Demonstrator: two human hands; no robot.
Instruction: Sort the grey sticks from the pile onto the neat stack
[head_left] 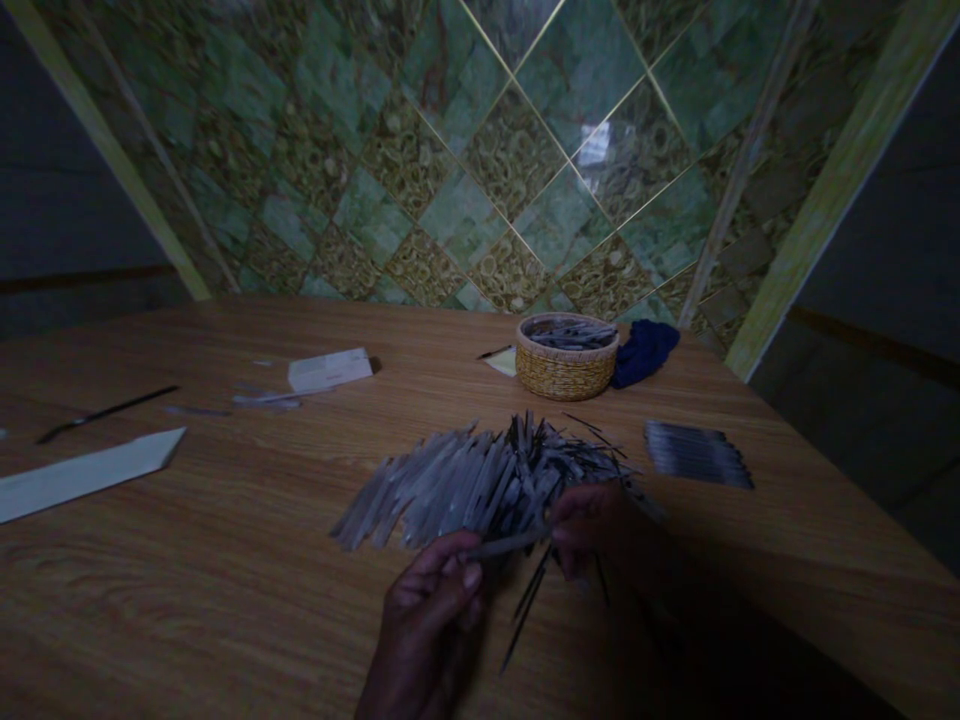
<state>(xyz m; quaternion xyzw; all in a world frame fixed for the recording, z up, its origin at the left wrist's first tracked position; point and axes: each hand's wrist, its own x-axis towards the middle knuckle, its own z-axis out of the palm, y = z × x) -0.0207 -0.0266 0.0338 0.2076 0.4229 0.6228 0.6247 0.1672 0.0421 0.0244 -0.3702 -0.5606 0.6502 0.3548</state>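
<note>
My left hand (431, 605) pinches one end of a narrow, greyish plastic sleeve (510, 544) between thumb and fingers. At the sleeve's other end, my right hand (589, 520) is closed on it, partly in shadow. Whether something lies inside the sleeve is too dark to tell. Just beyond both hands spreads a pile of similar pale sleeves (442, 485), with thin dark sticks mixed in on its right side. Several loose dark sticks (529, 600) lie below the held sleeve, close to my right hand.
A woven basket (566, 375) full of slim pieces stands at the back, beside a dark blue cloth (649, 350). A neat row of sleeves (697, 455) lies right. On the left are a white box (330, 370), a dark thin strip (109, 412) and a pale flat board (90, 472).
</note>
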